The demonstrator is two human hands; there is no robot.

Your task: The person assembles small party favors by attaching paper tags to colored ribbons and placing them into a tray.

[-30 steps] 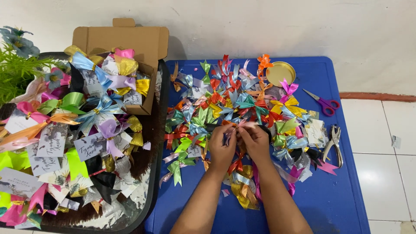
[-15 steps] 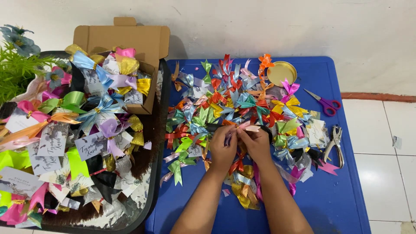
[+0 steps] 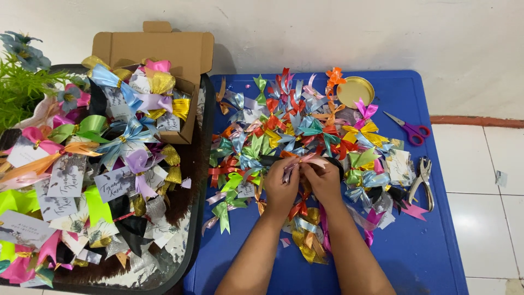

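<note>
Since the earlier frame both hands sit a touch lower over the bow pile, and the pink bow now spreads wider between the fingertips; nothing else on the desk shifts.

Far left: green plant [image 3: 19, 90] with grey-blue flowers. Beside it, black tray [image 3: 192, 257] heaped with ribbon bows tied to small printed cards. Open cardboard box [image 3: 164, 52] stands at the tray's back edge, also full of bows.

Centre: blue desk [image 3: 426, 257] carries a loose pile of ribbon bows [image 3: 284, 117] in many colours. Left hand [image 3: 281, 188] is curled, thumb and fingers pinched on the left side of a pale pink ribbon bow [image 3: 303, 161]. Right hand [image 3: 326, 183] is likewise curled, fingertips closed on the bow's right side. The bow is held just above the pile, near the desk's middle. Both forearms rest across gold and pink bows at the near edge.

Right: round gold lid [image 3: 355, 91] at the back of the desk; purple-handled scissors [image 3: 409, 129]; metal hole punch pliers [image 3: 422, 180] near the desk's right edge.
</note>
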